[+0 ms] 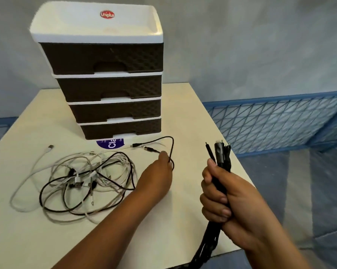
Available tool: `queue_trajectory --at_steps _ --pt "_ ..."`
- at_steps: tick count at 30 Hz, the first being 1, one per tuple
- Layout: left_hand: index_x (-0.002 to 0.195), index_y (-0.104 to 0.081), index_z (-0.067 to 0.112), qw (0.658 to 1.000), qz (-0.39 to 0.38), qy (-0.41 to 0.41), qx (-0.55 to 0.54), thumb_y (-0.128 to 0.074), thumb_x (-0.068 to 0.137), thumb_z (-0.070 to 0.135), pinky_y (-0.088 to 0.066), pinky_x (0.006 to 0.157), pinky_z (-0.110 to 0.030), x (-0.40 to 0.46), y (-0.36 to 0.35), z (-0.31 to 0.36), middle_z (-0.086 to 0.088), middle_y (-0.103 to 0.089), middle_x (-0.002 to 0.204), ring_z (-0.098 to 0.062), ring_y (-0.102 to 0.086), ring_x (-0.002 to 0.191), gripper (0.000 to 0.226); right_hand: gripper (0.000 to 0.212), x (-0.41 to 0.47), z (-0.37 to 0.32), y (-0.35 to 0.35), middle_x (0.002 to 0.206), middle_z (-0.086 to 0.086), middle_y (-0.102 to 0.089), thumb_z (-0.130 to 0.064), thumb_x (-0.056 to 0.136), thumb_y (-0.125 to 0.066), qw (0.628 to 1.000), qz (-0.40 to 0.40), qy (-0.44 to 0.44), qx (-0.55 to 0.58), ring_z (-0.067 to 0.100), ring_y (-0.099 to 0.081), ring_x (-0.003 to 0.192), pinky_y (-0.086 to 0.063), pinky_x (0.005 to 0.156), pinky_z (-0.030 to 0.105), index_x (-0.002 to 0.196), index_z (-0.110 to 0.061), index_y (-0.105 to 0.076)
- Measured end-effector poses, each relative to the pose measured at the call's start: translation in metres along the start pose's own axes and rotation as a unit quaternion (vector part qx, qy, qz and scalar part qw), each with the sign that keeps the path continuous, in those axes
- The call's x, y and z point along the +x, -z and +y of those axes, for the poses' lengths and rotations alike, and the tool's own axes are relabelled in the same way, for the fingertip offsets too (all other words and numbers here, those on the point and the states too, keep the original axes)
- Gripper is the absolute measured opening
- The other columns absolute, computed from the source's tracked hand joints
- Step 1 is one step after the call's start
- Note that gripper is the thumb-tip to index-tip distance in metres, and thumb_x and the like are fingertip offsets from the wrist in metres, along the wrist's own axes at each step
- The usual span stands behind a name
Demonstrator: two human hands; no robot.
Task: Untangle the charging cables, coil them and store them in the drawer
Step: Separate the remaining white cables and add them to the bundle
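A tangle of white and black charging cables (82, 179) lies on the cream table (47, 239), left of centre. A thin black cable (171, 146) loops out of it toward the drawer unit, and my left hand (159, 171) pinches that loop at its right bend. My right hand (220, 193) grips a bundle of black cables (221, 154) upright, plugs pointing up, their tails hanging past the table's front edge. The brown and white drawer unit (113, 88) stands at the back, all its drawers closed.
A white cable end with its plug (50, 147) reaches out to the left of the tangle. A purple label (110, 143) lies at the foot of the drawer unit. Right of the table runs a blue mesh fence (280, 121) along a grey floor.
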State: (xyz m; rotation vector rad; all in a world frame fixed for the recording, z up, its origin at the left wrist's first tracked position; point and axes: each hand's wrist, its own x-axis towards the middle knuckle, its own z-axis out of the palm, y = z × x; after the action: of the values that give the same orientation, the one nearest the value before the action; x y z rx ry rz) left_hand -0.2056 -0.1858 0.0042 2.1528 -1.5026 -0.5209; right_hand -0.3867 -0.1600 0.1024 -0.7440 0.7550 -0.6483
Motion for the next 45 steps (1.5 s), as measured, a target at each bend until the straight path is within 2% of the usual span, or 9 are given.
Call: queue_trajectory --at_steps 3,7,16,22,26,30,36,40,45 --pt "0.109 -0.038 0.022 0.992 0.05 -0.046 -0.107 -0.031 0.104 0.035 -0.039 0.06 -0.031 -0.029 0.033 0.023 0.004 -0.054 0.073 -0.015 -0.054 0.068 0.016 0.028 0.018 -0.003 0.012 0.051 -0.003 -0.02 -0.035 0.091 -0.057 0.999 0.024 -0.015 0.04 0.006 -0.017 0.035 -0.011 0.037 0.018 0.089 -0.008 -0.062" --pt "0.106 -0.034 0.039 0.984 0.065 -0.147 -0.077 -0.027 0.101 0.047 -0.035 0.057 -0.029 -0.081 0.037 0.035 0.008 -0.048 0.065 -0.01 -0.049 0.064 0.012 0.055 0.035 -0.002 0.01 0.055 -0.002 -0.016 -0.05 0.084 -0.064 0.998 0.026 -0.034 0.051 0.006 -0.015 0.038 -0.011 0.039 0.019 0.109 -0.002 -0.066" --pt "0.093 -0.056 0.029 0.989 0.094 -0.11 -0.002 -0.037 0.092 0.063 -0.039 0.069 -0.022 -0.105 0.021 -0.021 0.01 -0.059 0.073 -0.005 -0.051 0.072 0.039 0.047 0.032 0.005 -0.013 0.051 0.0 -0.016 -0.049 0.091 -0.051 1.0 -0.01 0.016 -0.01 0.009 -0.014 0.037 -0.01 0.04 0.022 0.06 -0.014 -0.049" --pt "0.09 -0.066 0.021 0.98 0.168 -0.088 0.068 -0.048 0.089 0.028 -0.042 0.086 -0.03 -0.087 0.054 -0.11 0.008 -0.063 0.091 -0.013 -0.054 0.089 0.019 0.049 0.022 -0.015 -0.035 0.049 -0.004 -0.016 -0.048 0.094 -0.047 0.998 -0.05 0.042 -0.013 0.007 -0.013 0.036 -0.009 0.039 0.019 0.057 -0.016 -0.044" --pt "0.1 -0.07 0.02 0.983 0.159 -0.066 0.071 -0.043 0.092 0.036 -0.043 0.087 -0.027 -0.074 0.072 -0.144 0.007 -0.067 0.101 -0.013 -0.057 0.096 0.033 0.047 0.017 -0.016 -0.044 0.049 -0.004 -0.016 -0.047 0.094 -0.048 0.997 -0.043 0.06 -0.018 0.006 -0.013 0.035 -0.011 0.037 0.017 0.058 -0.017 -0.043" --pt "0.096 -0.072 0.021 0.969 0.173 -0.063 0.164 -0.066 0.086 0.018 -0.048 0.076 -0.035 -0.053 0.079 -0.161 0.005 -0.07 0.098 -0.024 -0.058 0.089 0.012 0.047 0.004 -0.021 -0.05 0.049 -0.005 -0.014 -0.048 0.092 -0.049 0.994 -0.038 0.096 -0.025 0.006 -0.011 0.036 -0.008 0.039 0.02 0.057 -0.018 -0.041" --pt "0.094 -0.075 0.026 0.952 0.177 -0.071 0.238 -0.068 0.086 0.033 -0.047 0.068 -0.035 -0.03 0.116 -0.175 0.005 -0.071 0.096 -0.026 -0.057 0.088 0.013 0.05 -0.013 -0.033 -0.058 0.044 -0.008 -0.013 -0.055 0.091 -0.047 0.987 -0.044 0.151 -0.014 0.008 -0.005 0.034 -0.009 0.036 0.016 0.055 -0.022 -0.04" --pt "0.102 -0.075 0.015 0.969 0.19 -0.085 0.133 -0.065 0.091 0.029 -0.042 0.073 -0.031 -0.022 0.147 -0.154 -0.004 -0.066 0.103 -0.02 -0.052 0.089 0.021 0.054 -0.008 -0.03 -0.053 0.054 0.001 -0.024 -0.052 0.103 -0.033 0.978 -0.158 0.077 0.109 0.015 -0.021 0.042 -0.027 0.039 0.028 0.072 -0.012 -0.051" --pt "0.113 -0.07 0.011 0.962 0.25 -0.103 0.044 -0.059 0.095 0.03 -0.037 0.074 -0.022 -0.013 0.207 -0.119 -0.003 -0.066 0.105 -0.009 -0.051 0.085 0.028 0.05 -0.018 -0.01 -0.067 0.043 -0.009 -0.019 -0.055 0.094 -0.047 0.989 0.024 0.148 -0.016 0.01 -0.002 0.041 -0.012 0.033 0.016 0.056 -0.022 -0.041"
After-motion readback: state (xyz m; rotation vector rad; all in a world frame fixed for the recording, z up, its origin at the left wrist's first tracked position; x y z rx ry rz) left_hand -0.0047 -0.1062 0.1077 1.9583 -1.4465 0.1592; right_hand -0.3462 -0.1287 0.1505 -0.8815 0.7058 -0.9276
